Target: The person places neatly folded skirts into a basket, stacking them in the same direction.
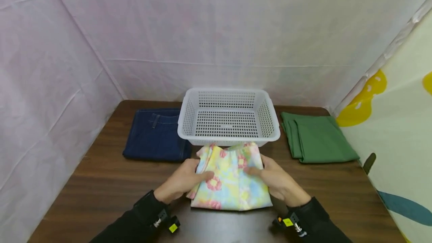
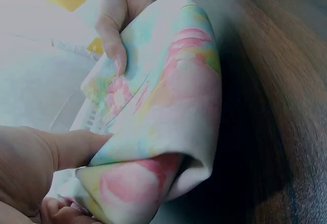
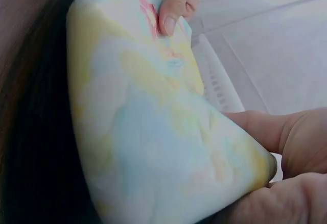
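Observation:
A folded floral cloth [image 1: 233, 186], pastel yellow and blue with pink flowers, is held up between both hands in front of the basket. The left hand [image 1: 185, 179] grips its left side, thumb laid on top and fingers tucked underneath. At the opposite side the right hand [image 1: 278, 179] pinches it the same way. In the left wrist view the layered fold of the floral cloth [image 2: 168, 91] hangs over the table with a dark shadow below. The right wrist view shows its smooth outer face [image 3: 143, 122].
Behind the cloth stands a white plastic basket [image 1: 183, 123] with slotted walls, nothing inside. Folded dark blue denim [image 1: 156, 138] lies to its left, a folded green cloth [image 1: 320, 138] to its right. All rest on a brown wooden table [image 1: 111, 186] enclosed by white sheets [image 1: 216, 29].

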Available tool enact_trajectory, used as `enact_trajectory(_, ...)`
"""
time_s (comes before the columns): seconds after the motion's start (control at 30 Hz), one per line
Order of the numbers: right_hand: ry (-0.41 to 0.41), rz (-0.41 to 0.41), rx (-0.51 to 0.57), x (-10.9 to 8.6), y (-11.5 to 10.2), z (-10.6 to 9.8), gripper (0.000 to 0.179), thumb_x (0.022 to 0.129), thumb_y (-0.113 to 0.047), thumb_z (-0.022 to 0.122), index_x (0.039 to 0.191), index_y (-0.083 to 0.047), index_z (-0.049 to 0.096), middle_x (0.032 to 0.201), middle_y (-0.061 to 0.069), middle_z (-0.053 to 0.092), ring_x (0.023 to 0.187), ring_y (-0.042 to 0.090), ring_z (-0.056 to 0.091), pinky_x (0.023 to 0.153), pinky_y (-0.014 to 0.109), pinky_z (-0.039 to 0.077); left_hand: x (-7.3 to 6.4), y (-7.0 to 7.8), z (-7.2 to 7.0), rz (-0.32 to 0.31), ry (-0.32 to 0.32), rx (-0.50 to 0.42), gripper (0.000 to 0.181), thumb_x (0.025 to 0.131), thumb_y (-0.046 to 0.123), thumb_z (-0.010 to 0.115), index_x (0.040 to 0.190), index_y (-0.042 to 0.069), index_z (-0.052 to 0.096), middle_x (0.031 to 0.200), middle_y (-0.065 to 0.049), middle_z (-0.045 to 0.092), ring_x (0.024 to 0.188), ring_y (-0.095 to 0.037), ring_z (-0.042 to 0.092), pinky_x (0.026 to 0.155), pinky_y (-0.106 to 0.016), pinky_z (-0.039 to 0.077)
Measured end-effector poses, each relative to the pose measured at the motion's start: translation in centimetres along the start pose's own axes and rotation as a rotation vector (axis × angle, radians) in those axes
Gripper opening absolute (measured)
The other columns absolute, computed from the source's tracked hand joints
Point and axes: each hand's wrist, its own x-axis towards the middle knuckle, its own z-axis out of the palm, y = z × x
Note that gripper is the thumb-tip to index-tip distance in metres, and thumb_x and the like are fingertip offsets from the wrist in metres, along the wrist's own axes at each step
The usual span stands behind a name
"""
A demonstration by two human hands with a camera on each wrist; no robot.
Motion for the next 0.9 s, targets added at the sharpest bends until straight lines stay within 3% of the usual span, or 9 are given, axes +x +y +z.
enact_trajectory(0.23,-0.045,0.006,0.010,-1.4,-1.1,-0.1,0.065,0.108,-0.019,0.065,0.164,-0.019,0.033,0.142,0.024,0.063,0.120,0.036,0.072,0.098,0.054,0.062,-0.9,1.1,-0.2,-0.016,-0.080,-0.058,0.036,0.105,0.016,0.071,0.135,-0.003,0.067,0.116,-0.018,0.080,0.097,-0.025,0.080,0.083,-0.037,0.067)
enact_trajectory(0.47,-0.067,-0.020,-0.016,-2.8,-3.4,-0.5,0.063,0.109,-0.022,0.065,0.163,-0.019,0.034,0.138,0.023,0.066,0.117,0.037,0.073,0.096,0.057,0.062,-1.3,3.4,-0.5,0.005,-0.108,-0.030,0.035,0.103,0.018,0.074,0.130,-0.003,0.067,0.112,-0.016,0.080,0.094,-0.023,0.080,0.081,-0.037,0.067)
enact_trajectory(0.9,-0.034,-0.059,-0.083,-3.6,-8.1,-2.0,0.056,0.107,-0.029,0.069,0.153,-0.009,0.044,0.127,0.017,0.072,0.111,0.035,0.077,0.094,0.056,0.063,-0.2,8.0,-1.5,0.042,-0.154,-0.030,0.042,0.104,0.024,0.073,0.142,0.009,0.063,0.125,-0.015,0.077,0.108,-0.028,0.079,0.088,-0.041,0.067)
